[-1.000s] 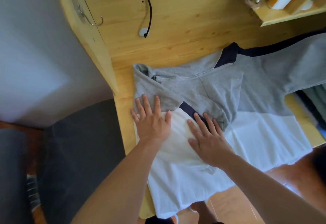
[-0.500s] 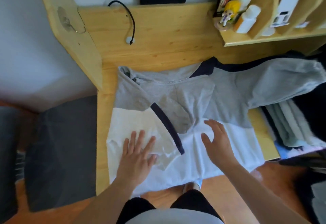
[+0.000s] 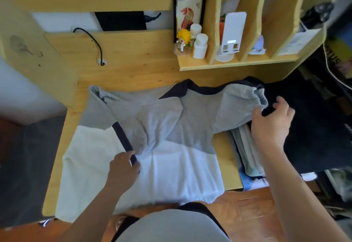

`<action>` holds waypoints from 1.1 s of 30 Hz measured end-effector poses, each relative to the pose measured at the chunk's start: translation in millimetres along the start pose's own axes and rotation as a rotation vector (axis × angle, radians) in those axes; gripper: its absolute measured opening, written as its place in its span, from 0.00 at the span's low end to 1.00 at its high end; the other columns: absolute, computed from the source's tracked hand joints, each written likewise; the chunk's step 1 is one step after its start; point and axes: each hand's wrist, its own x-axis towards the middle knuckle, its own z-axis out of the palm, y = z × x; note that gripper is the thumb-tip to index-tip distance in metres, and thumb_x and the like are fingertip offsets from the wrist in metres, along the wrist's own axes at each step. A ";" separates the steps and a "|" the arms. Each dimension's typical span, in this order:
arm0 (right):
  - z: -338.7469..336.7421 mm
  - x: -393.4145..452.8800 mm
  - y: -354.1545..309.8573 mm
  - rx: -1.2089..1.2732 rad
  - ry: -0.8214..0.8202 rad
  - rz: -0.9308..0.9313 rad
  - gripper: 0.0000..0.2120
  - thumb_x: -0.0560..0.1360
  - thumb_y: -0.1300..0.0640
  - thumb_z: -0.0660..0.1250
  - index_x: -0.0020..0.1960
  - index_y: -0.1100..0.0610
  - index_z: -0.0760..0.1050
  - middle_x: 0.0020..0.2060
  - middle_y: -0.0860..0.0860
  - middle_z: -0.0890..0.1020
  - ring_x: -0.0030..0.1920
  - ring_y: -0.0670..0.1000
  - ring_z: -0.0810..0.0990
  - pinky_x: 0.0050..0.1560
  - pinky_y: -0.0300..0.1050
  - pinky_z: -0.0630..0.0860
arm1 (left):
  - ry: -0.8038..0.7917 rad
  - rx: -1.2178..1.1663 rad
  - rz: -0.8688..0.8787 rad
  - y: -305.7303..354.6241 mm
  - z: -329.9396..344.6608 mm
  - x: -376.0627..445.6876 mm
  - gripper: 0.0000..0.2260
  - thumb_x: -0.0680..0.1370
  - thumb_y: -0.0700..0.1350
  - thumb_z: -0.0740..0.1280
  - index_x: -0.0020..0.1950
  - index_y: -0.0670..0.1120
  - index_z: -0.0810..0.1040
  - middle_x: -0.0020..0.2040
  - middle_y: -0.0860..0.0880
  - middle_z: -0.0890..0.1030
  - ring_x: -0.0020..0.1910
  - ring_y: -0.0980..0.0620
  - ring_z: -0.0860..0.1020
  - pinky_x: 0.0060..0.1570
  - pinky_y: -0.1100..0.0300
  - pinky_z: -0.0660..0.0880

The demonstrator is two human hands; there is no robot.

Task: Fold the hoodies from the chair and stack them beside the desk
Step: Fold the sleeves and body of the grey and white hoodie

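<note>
no legible txt, labels or nos. anywhere.

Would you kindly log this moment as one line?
step: folding hoodie | left hand: pinching folded cuff | right hand: gripping other cuff | desk

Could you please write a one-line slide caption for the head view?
Left hand pins the hoodie's folded sleeve cuff; right hand grips the other cuff.
</note>
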 end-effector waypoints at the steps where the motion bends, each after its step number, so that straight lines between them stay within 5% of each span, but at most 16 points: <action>1: -0.3 10.2 -4.4 -0.115 0.005 -0.054 0.33 0.78 0.47 0.67 0.78 0.55 0.60 0.71 0.55 0.67 0.62 0.59 0.75 0.54 0.50 0.72 | -0.052 -0.060 0.014 13.5 3.5 -3.7 0.20 0.80 0.47 0.65 0.73 0.48 0.74 0.64 0.42 0.79 0.62 0.42 0.77 0.65 0.47 0.73; 5: 15.7 48.3 -9.3 -0.410 -0.142 -0.199 0.35 0.76 0.43 0.69 0.76 0.60 0.64 0.66 0.61 0.74 0.64 0.66 0.70 0.62 0.57 0.69 | -0.124 -0.330 0.001 59.3 -9.5 -23.0 0.13 0.81 0.47 0.65 0.66 0.53 0.79 0.63 0.49 0.78 0.54 0.50 0.80 0.57 0.54 0.74; 8: 24.3 50.4 -24.8 -0.182 -0.230 -0.217 0.21 0.77 0.55 0.67 0.68 0.59 0.73 0.56 0.56 0.81 0.58 0.60 0.77 0.56 0.52 0.75 | -0.171 -0.757 -0.056 79.7 -34.0 -32.9 0.12 0.73 0.50 0.69 0.55 0.53 0.83 0.57 0.49 0.83 0.54 0.47 0.82 0.59 0.51 0.74; 10: 27.4 24.4 -45.5 0.037 -0.319 -0.206 0.19 0.76 0.59 0.70 0.65 0.54 0.74 0.49 0.48 0.80 0.52 0.50 0.79 0.50 0.42 0.75 | -0.254 -1.045 -0.068 81.8 -47.6 -38.3 0.15 0.74 0.49 0.70 0.60 0.48 0.82 0.59 0.45 0.84 0.60 0.46 0.83 0.67 0.48 0.74; 12: 37.9 -25.5 -63.9 0.174 -0.483 -0.304 0.19 0.74 0.61 0.72 0.62 0.49 0.74 0.45 0.43 0.77 0.46 0.43 0.78 0.46 0.37 0.73 | -0.335 -1.248 -0.103 77.0 -56.5 -42.6 0.15 0.81 0.48 0.66 0.66 0.44 0.78 0.62 0.43 0.83 0.61 0.45 0.83 0.65 0.45 0.75; 16: 68.0 -136.0 -59.3 0.121 -1.054 -0.657 0.28 0.75 0.56 0.71 0.71 0.42 0.66 0.56 0.43 0.75 0.54 0.41 0.75 0.54 0.35 0.73 | -0.413 -1.425 -0.257 56.5 -48.5 -33.8 0.21 0.82 0.60 0.64 0.67 0.47 0.79 0.62 0.42 0.83 0.62 0.41 0.82 0.62 0.42 0.77; 18: 84.9 -159.1 -36.6 -0.047 -1.239 -0.729 0.29 0.79 0.49 0.68 0.76 0.44 0.62 0.64 0.42 0.71 0.60 0.41 0.72 0.60 0.37 0.72 | -0.410 -1.398 -0.339 46.1 -33.9 -21.4 0.22 0.81 0.61 0.64 0.62 0.45 0.82 0.55 0.43 0.86 0.53 0.42 0.84 0.51 0.48 0.80; 20: 96.4 -151.7 -16.6 -0.036 -1.182 -0.589 0.22 0.80 0.51 0.67 0.73 0.48 0.69 0.63 0.45 0.74 0.58 0.44 0.76 0.60 0.42 0.73 | -0.322 -1.223 -0.398 39.3 -17.9 -11.9 0.18 0.81 0.55 0.67 0.58 0.40 0.81 0.46 0.43 0.85 0.44 0.42 0.82 0.39 0.53 0.79; 23: 106.2 -109.4 11.8 -0.162 -0.969 -0.410 0.16 0.79 0.55 0.66 0.66 0.52 0.76 0.60 0.50 0.78 0.55 0.50 0.80 0.59 0.48 0.75 | -0.171 -0.914 -0.398 35.7 2.0 -0.8 0.11 0.79 0.45 0.70 0.57 0.39 0.79 0.49 0.35 0.82 0.44 0.40 0.81 0.41 0.51 0.77; 27: 112.9 -59.8 44.8 -0.504 -0.920 -0.397 0.27 0.78 0.52 0.67 0.75 0.48 0.65 0.71 0.51 0.65 0.70 0.57 0.66 0.65 0.50 0.71 | -0.004 -0.865 -0.412 31.7 18.6 3.0 0.09 0.74 0.44 0.69 0.47 0.38 0.76 0.35 0.42 0.74 0.35 0.43 0.75 0.37 0.44 0.76; 30: 128.1 -58.8 59.1 -0.711 -0.941 -0.615 0.40 0.75 0.48 0.71 0.78 0.46 0.51 0.76 0.53 0.51 0.73 0.58 0.59 0.65 0.53 0.73 | 0.120 -0.979 -0.451 37.6 15.4 -9.9 0.10 0.77 0.48 0.70 0.54 0.43 0.78 0.46 0.42 0.82 0.44 0.40 0.82 0.45 0.43 0.80; 33: 151.8 -63.5 65.2 -0.783 -0.856 -0.868 0.35 0.71 0.47 0.71 0.74 0.51 0.60 0.70 0.56 0.61 0.66 0.58 0.67 0.54 0.53 0.79 | 0.142 -1.194 -0.509 39.0 13.5 -13.2 0.07 0.83 0.44 0.64 0.56 0.43 0.78 0.52 0.41 0.83 0.50 0.41 0.82 0.50 0.47 0.80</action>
